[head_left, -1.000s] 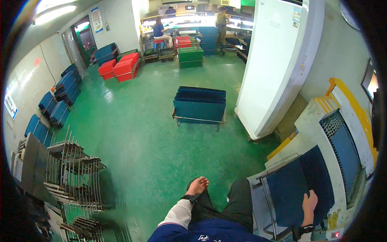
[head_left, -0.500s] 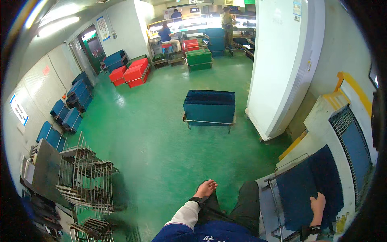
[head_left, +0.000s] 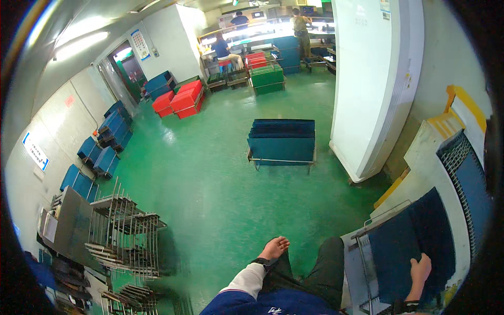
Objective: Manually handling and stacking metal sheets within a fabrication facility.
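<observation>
Dark blue flat panels lean in a metal rack at my lower right. My right hand is at the edge of one panel, thumb on its near face and fingers over the edge, closed on it. How far the fingers reach behind is hidden. My left hand rests on my left knee, holding nothing, its fingers loosely bent and apart from any panel. On the right, behind the rack, a conveyor with a dark mesh edge carries another blue panel.
A rack of blue panels stands on the green floor ahead. Bare metal racks stand at left. Red panels, green panels and more blue ones sit farther off. A tall white cabinet rises at right. Several people work at a lit bench.
The view has turned slightly left, so the scene sits farther right in the picture. My right hand stays at the panel edge, my left hand on the knee.
</observation>
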`<control>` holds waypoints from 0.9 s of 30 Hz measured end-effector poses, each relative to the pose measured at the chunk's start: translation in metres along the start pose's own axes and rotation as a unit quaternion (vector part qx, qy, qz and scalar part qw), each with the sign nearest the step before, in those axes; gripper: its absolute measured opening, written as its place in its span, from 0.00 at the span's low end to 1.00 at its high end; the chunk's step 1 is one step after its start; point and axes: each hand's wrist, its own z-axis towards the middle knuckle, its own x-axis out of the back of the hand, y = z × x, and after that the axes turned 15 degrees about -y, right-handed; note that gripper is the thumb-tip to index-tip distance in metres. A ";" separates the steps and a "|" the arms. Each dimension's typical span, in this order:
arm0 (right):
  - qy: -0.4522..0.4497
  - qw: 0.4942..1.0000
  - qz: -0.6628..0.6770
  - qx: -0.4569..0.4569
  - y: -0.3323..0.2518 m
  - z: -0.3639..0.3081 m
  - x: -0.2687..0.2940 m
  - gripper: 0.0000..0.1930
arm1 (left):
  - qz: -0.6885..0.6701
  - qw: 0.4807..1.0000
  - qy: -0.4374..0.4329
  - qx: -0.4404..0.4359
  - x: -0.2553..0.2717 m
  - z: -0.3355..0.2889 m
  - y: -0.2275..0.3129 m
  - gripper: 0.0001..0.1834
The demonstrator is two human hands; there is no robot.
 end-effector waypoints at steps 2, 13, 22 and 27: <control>-0.017 1.000 0.004 -0.009 -0.002 -0.001 0.005 0.26 | 0.003 1.000 0.012 0.009 -0.006 0.001 0.000 0.12; 0.009 1.000 0.006 0.018 0.005 0.000 -0.003 0.24 | 0.016 1.000 0.012 0.003 -0.006 0.001 -0.001 0.13; -0.022 1.000 0.002 -0.004 -0.008 -0.005 0.006 0.24 | 0.010 1.000 0.015 0.005 -0.011 -0.004 0.000 0.16; -0.007 1.000 0.022 -0.019 -0.006 -0.004 0.002 0.25 | 0.014 1.000 0.023 0.006 -0.009 0.000 0.000 0.10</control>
